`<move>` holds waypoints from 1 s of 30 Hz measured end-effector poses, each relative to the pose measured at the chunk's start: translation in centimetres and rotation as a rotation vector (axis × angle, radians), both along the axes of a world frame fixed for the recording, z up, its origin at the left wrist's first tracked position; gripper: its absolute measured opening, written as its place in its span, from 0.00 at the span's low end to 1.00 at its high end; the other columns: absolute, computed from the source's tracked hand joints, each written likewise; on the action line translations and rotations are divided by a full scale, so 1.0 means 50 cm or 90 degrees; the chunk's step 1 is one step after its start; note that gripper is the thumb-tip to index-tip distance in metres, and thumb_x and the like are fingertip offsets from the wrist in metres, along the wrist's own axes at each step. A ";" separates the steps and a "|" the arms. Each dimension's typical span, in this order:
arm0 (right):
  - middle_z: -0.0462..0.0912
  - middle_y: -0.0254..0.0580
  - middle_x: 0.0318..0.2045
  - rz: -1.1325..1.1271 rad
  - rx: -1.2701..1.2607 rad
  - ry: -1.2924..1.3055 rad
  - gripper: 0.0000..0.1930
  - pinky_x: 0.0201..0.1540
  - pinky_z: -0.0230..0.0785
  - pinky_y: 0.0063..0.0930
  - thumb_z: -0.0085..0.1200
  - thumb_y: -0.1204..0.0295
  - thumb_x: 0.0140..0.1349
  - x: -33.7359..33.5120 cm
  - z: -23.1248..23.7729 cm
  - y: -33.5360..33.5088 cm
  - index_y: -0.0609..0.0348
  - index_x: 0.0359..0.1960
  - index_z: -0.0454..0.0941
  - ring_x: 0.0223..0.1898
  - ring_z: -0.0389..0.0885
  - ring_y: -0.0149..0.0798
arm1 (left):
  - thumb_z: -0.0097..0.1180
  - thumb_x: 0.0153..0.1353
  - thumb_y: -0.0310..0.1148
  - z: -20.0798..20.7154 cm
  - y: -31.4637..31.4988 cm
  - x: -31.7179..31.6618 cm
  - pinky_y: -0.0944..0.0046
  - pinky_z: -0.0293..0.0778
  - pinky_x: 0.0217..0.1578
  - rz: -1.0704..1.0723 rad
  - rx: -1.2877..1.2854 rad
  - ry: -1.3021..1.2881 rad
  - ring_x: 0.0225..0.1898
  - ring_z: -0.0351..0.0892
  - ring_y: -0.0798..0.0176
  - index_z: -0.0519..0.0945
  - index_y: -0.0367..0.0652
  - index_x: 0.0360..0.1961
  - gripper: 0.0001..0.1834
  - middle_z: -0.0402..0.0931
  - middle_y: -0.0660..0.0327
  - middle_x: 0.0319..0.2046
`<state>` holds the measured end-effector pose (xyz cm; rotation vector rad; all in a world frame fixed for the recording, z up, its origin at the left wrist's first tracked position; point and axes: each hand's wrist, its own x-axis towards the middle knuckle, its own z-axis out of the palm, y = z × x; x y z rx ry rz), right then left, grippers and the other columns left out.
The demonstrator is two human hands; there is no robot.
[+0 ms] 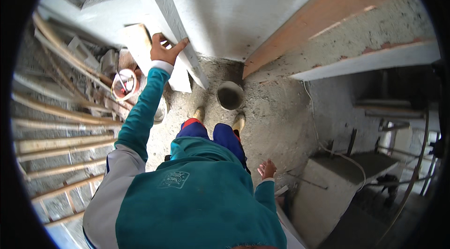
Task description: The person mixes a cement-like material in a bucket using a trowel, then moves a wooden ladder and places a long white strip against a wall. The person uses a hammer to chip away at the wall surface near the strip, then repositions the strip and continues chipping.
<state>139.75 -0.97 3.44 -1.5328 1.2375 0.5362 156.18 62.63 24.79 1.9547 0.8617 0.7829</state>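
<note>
My left hand (pixel 164 54) is raised in front of me and grips a long pale board (pixel 165 7). The thumb reaches across the board's face, and the fingers curl at its left edge. The board leans upright, its lower end near the floor beside the wall. Just left of it, partly behind my hand and sleeve, stands a shorter white panel (pixel 136 40). My right hand (pixel 267 169) hangs low at my side with its fingers apart and nothing in it. A round bucket (pixel 230 95) with grey inside stands on the floor ahead of my feet.
A pinkish tub (pixel 125 85) with items inside sits at the left among rubble. Bamboo poles (pixel 65 143) line the left side. To the right are a concrete block (pixel 323 192) and a thin cable (pixel 313 113). A plastered wall (pixel 234 10) rises ahead.
</note>
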 end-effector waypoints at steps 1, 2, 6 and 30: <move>0.77 0.55 0.64 0.020 0.027 -0.007 0.30 0.58 0.79 0.53 0.49 0.56 0.77 -0.049 -0.009 0.020 0.56 0.75 0.62 0.58 0.81 0.53 | 0.84 0.42 0.48 -0.045 0.005 0.024 0.54 0.81 0.50 -0.022 0.000 -0.016 0.47 0.83 0.50 0.73 0.33 0.51 0.43 0.83 0.46 0.43; 0.77 0.55 0.64 0.030 0.029 -0.003 0.31 0.57 0.79 0.54 0.50 0.56 0.76 -0.101 -0.020 0.043 0.55 0.75 0.62 0.58 0.81 0.53 | 0.84 0.42 0.48 -0.089 0.011 0.049 0.54 0.80 0.50 -0.034 -0.005 -0.005 0.47 0.83 0.49 0.73 0.33 0.51 0.43 0.82 0.46 0.44; 0.80 0.53 0.61 0.039 0.035 -0.010 0.32 0.51 0.80 0.54 0.54 0.56 0.73 -0.298 -0.041 0.115 0.54 0.74 0.63 0.52 0.85 0.51 | 0.84 0.42 0.48 -0.245 0.026 0.145 0.49 0.78 0.55 -0.091 -0.057 0.047 0.51 0.80 0.43 0.72 0.32 0.53 0.45 0.79 0.42 0.50; 0.81 0.53 0.61 0.316 -0.355 -0.070 0.19 0.58 0.78 0.46 0.55 0.59 0.68 -0.389 -0.081 0.226 0.44 0.59 0.83 0.60 0.81 0.59 | 0.76 0.35 0.75 -0.510 0.030 0.346 0.51 0.81 0.29 0.004 0.015 0.545 0.21 0.72 0.56 0.74 0.45 0.25 0.42 0.75 0.59 0.20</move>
